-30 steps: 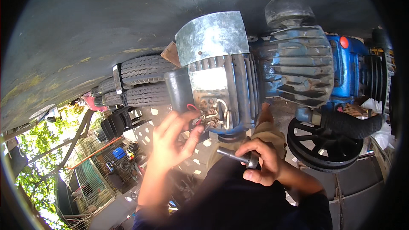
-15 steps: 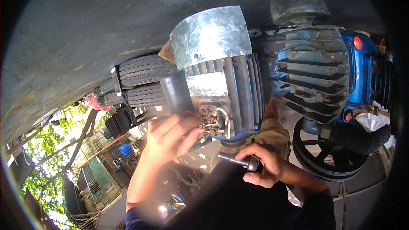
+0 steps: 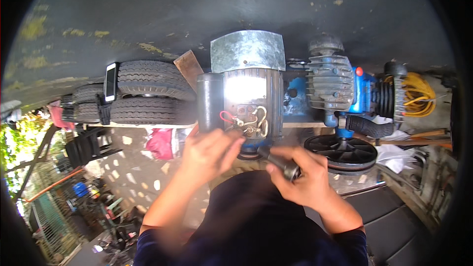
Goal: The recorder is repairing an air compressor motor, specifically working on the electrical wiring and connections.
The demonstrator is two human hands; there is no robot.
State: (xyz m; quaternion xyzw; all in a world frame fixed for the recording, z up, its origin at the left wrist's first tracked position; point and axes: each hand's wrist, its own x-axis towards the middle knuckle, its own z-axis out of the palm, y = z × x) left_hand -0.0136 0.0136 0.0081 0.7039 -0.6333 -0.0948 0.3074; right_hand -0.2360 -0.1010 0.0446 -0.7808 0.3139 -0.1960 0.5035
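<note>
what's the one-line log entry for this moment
left hand: fingertips at open terminal box of electric motor | right hand: gripping dark tool handle, tip toward motor | beside: blue compressor pump

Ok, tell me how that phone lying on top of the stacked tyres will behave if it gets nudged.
The phone looks thin, flat and stiff, so it would probably slide rather than roll. It rests on the curved tread of the upper tyre, near the edge, so a small push could likely tip it off. Its glossy face suggests it is slippery and fragile if dropped.
</note>
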